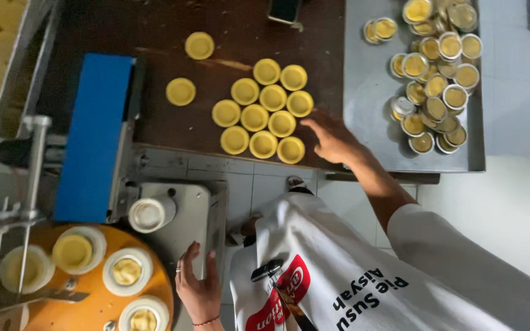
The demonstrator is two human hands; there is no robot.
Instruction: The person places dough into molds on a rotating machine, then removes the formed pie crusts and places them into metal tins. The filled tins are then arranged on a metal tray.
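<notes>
My right hand [332, 138] lies open, fingers spread, on the dark wooden table [173, 132]. It is just right of a cluster of several round yellow tart shells [264, 109], closest to the shell at the cluster's lower right [291, 149]. Two more shells [181, 91] sit apart to the left. My left hand [199, 287] is open with fingers apart, beside an orange turntable [90, 288] that carries white moulds [127, 271] holding yellow dough. It holds nothing and wears a ring and a thin red wrist thread.
A metal tray [369, 110] at the right holds a heap of small metal moulds lined with dough [437, 79]. A blue machine housing [93, 135], a grey press base with a white cylinder [149, 214] and a metal lever [32, 184] stand at the left. White floor tiles show below.
</notes>
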